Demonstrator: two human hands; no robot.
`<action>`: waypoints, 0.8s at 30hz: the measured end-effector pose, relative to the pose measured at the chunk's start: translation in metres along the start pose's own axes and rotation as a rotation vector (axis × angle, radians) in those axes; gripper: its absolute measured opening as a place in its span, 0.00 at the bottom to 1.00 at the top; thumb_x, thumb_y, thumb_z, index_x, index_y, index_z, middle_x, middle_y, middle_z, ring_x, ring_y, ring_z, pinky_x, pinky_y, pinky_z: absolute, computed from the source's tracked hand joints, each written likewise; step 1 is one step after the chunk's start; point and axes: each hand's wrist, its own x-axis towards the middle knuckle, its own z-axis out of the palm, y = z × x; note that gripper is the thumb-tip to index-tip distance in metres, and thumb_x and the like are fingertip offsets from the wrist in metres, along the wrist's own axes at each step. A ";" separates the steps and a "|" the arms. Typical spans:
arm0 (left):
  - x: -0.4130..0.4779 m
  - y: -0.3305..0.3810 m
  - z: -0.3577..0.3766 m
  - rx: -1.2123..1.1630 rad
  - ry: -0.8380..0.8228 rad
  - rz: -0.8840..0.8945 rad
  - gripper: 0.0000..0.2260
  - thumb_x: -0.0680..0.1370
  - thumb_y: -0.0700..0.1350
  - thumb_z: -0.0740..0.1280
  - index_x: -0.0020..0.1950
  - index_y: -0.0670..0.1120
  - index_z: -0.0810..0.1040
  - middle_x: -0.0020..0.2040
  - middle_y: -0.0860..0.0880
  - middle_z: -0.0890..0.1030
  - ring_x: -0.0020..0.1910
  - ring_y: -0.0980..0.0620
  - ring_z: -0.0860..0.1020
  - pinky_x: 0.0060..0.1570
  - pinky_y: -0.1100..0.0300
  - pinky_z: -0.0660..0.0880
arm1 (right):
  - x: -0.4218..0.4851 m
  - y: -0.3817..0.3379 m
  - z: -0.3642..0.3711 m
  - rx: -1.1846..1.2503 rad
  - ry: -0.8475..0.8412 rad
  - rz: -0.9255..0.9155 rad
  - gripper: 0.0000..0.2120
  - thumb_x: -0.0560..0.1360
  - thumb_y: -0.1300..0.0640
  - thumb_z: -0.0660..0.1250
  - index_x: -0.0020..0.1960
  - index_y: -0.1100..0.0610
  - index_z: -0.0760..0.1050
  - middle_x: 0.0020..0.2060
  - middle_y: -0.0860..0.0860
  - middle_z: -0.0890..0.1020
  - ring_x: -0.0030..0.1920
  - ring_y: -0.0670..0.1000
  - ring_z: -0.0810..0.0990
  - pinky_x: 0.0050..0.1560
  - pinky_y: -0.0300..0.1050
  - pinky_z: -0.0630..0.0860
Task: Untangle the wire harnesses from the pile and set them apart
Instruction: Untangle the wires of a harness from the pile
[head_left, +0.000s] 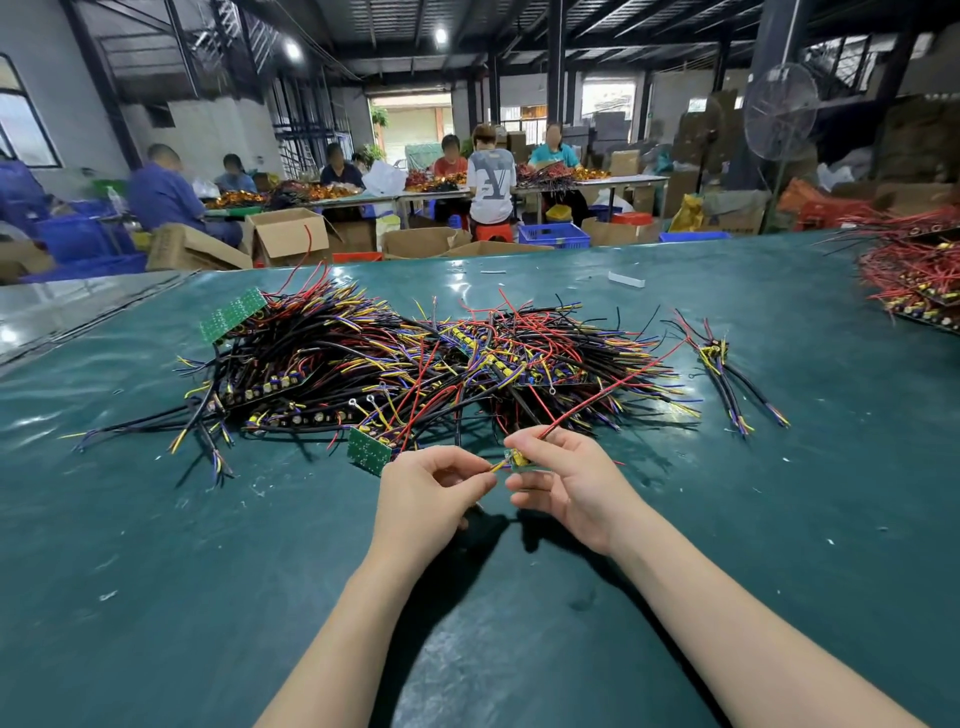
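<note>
Head view: the left hand (431, 488) pinches the yellow wire ends of a small harness (519, 460), and the right hand (566, 483) curls its fingers round the board end, just near of the pile (389, 358). Its red wire (613, 389) runs far-right over the pile's edge. Bare mat (208, 571) lies near and right, toward the separated bundle (727, 374), so the right hand seems better placed to draw it clear.

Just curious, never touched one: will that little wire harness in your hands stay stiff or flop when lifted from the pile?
Probably floppy: the harness trails its red wire in a loose curve from the right hand over the pile. Likely light: the left hand and the right merely pinch it. It may snag, since that wire crosses the tangle.
</note>
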 end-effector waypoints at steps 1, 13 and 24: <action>0.000 0.001 0.000 0.007 0.016 0.009 0.13 0.68 0.35 0.74 0.30 0.53 0.80 0.25 0.53 0.78 0.21 0.59 0.72 0.21 0.64 0.72 | 0.000 0.001 0.000 -0.029 -0.004 -0.007 0.05 0.75 0.65 0.64 0.40 0.59 0.72 0.25 0.49 0.77 0.23 0.46 0.77 0.24 0.37 0.75; 0.002 0.010 -0.016 -0.377 -0.438 -0.312 0.09 0.73 0.32 0.66 0.46 0.44 0.82 0.30 0.53 0.80 0.28 0.63 0.75 0.26 0.70 0.71 | -0.001 -0.003 0.003 0.042 0.002 -0.098 0.05 0.75 0.69 0.61 0.45 0.60 0.71 0.31 0.56 0.75 0.22 0.47 0.77 0.23 0.36 0.73; -0.004 0.018 -0.001 -0.267 -0.490 -0.231 0.08 0.77 0.34 0.63 0.42 0.44 0.80 0.28 0.55 0.78 0.27 0.62 0.74 0.25 0.70 0.70 | 0.005 -0.010 -0.016 -0.111 0.204 -0.292 0.08 0.76 0.68 0.61 0.44 0.57 0.71 0.29 0.56 0.73 0.21 0.43 0.73 0.21 0.35 0.72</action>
